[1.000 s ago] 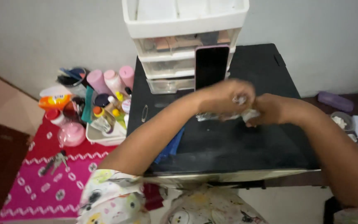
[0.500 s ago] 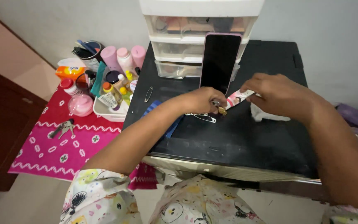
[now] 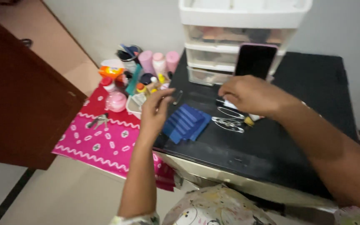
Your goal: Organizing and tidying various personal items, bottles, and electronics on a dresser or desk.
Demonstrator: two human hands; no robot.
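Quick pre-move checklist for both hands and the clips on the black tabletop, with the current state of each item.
1. Left hand free of the blue comb-like piece: ok, raised beside it.
2. Right hand grip: cannot tell, fingers curl over something small.
3. Metal hair clips lying flat on the black tabletop: ok.
4. Phone propped against the drawer unit: ok, upright.
5. Keys on the pink cloth: ok.

Blue ridged block (image 3: pixel 186 123) on a black tabletop (image 3: pixel 313 83); pink cloth (image 3: pixel 105 141), white-patterned; drawer unit (image 3: pixel 238 25) seemingly white.
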